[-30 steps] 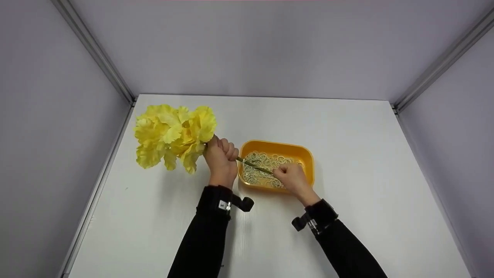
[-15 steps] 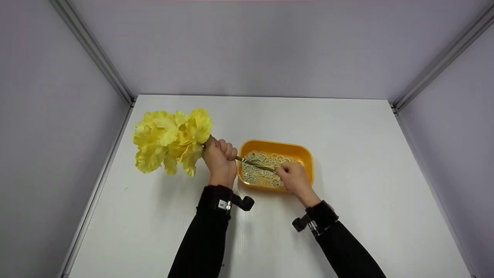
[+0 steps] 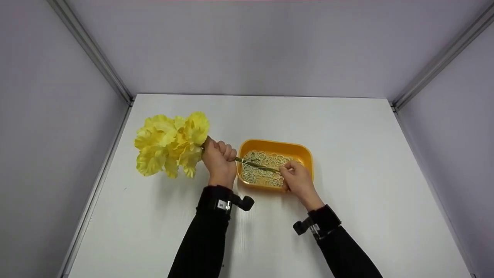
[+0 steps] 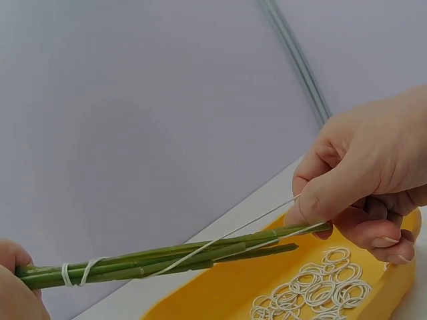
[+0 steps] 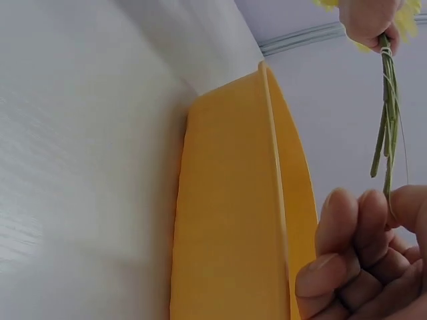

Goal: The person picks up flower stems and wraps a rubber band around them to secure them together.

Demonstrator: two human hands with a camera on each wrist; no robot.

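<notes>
My left hand (image 3: 219, 159) grips a bunch of yellow artificial flowers (image 3: 171, 144) by their green stems (image 3: 256, 165), just under the blooms. The stems (image 4: 180, 257) reach rightward over a yellow tub (image 3: 305, 154) of rubber bands (image 3: 266, 174). My right hand (image 3: 296, 178) pinches a white rubber band (image 4: 227, 237) stretched from the stem tips back to a wrap (image 4: 67, 274) near my left hand (image 4: 13, 293). In the right wrist view my curled fingers (image 5: 353, 253) hold the band by the stem ends (image 5: 387, 143), beside the tub's wall (image 5: 233, 213).
The white table (image 3: 366, 193) is boxed in by pale walls on the left, back and right, with metal rails (image 3: 92, 50) at the corners. A black wrist camera (image 3: 241, 202) sits on each sleeve.
The flower heads have dropped slightly lower and tilted. My right hand has pulled back a little toward the tub's near edge, drawing the rubber band taut along the stems.
</notes>
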